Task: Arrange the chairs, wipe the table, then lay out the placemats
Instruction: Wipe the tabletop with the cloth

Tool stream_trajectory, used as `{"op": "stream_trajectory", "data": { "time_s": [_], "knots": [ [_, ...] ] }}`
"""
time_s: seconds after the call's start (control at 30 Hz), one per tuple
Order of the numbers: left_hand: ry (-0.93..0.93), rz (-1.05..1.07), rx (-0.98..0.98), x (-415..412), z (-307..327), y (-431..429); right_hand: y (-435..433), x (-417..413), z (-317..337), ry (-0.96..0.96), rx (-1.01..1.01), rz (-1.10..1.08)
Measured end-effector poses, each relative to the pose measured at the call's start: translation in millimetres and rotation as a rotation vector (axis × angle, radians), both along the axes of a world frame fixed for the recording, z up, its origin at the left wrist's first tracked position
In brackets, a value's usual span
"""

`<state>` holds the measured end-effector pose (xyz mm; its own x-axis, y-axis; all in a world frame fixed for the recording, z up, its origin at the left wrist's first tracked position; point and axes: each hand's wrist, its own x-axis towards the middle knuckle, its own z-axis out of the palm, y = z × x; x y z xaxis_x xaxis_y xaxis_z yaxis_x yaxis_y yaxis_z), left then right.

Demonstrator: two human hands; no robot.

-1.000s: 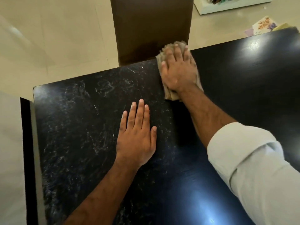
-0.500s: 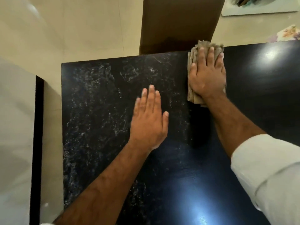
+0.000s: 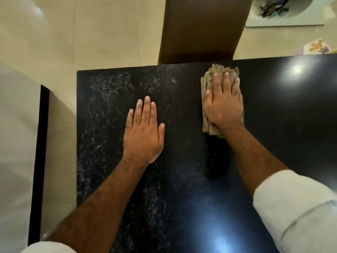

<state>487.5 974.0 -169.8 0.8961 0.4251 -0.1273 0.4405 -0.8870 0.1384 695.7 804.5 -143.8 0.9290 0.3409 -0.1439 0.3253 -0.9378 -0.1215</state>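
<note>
- Head view: a black counter [image 3: 282,115] fills most of the frame, with its far edge running across the upper part and its left corner in sight.
- The left hand [image 3: 144,132] lies palm down on the bare counter. Its fingers are straight and close together, the thumb is out to the side, and it holds nothing.
- The right hand [image 3: 223,105] presses flat on a folded beige cloth [image 3: 207,83]. Its fingers are stretched out along the top of the cloth and not curled round it.
- The cloth lies on the counter near the far edge, to the right of the left hand and well apart from it. Its frayed end shows beyond the fingertips, and a strip of it shows along the left side of the hand.
- Whitish smears and streaks cover the counter around and left of the left hand. The part right of the cloth looks glossy, with bright light spots.
- A brown chair [image 3: 202,28] stands at the far edge, its back close against the counter just beyond the cloth.
- A rolled white sleeve [image 3: 295,207] covers the right forearm.
- The floor [image 3: 91,33] is of pale tiles.
- On the floor beyond the far right of the counter lies a floral-printed item [image 3: 316,47], partly hidden. What it is cannot be told.
- A pale surface with a dark edge [image 3: 41,143] stands just left of the counter.
</note>
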Motion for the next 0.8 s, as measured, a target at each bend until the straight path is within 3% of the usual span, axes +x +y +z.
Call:
{"op": "stream_trajectory", "data": {
  "time_s": [0.23, 0.4, 0.57, 0.67, 0.8],
  "knots": [
    [-0.009, -0.005, 0.018, -2.4, -2.1, 0.7, 88.4, 16.6, -5.5, -0.020, 0.034, 0.150],
    [-0.003, -0.008, 0.014, -2.4, 0.4, -0.7, 57.8, -35.8, -2.9, -0.038, 0.038, 0.286],
    [-0.013, -0.007, 0.016, -0.2, 0.1, -0.1, -3.7, -27.6, -0.7, 0.001, -0.003, 0.102],
    [-0.027, -0.006, 0.018, 0.2, -1.1, -0.8, 10.2, 6.7, -0.8, 0.010, 0.007, -0.022],
    [-0.029, -0.004, 0.036, -0.7, -1.7, -1.2, 73.3, 18.6, -3.5, 0.000, 0.042, 0.110]
  ]
}}
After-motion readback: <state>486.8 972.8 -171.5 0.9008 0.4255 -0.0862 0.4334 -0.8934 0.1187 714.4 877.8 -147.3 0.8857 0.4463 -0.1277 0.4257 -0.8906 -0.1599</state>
